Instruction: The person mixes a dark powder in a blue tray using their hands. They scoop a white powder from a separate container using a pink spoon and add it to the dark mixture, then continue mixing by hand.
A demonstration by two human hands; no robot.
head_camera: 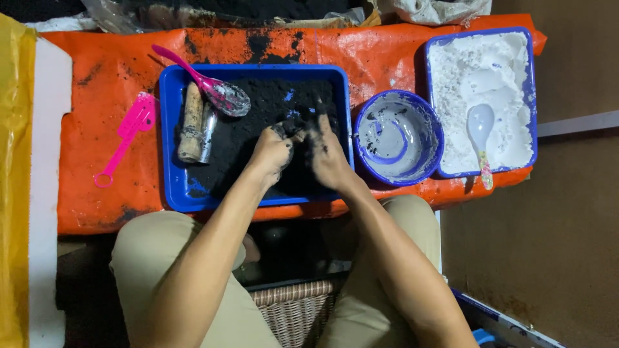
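While brown floor fills the right side of the view, the counter (97, 96) lies under an orange sheet smeared with black powder. On it sit 2 blue trays: the large tray (173, 129) holds black powder (271, 109), a wooden pestle (191, 122) and a pink spoon (213, 87); the smaller tray (433, 96) holds white powder and a white spoon (480, 125). Between them stands 1 blue bowl (398, 136). A wicker basket (293, 309) sits below. The left hand (272, 151) and right hand (327, 151) are curled, fingertips together, pinching black powder. A pink scoop (129, 132) lies left.
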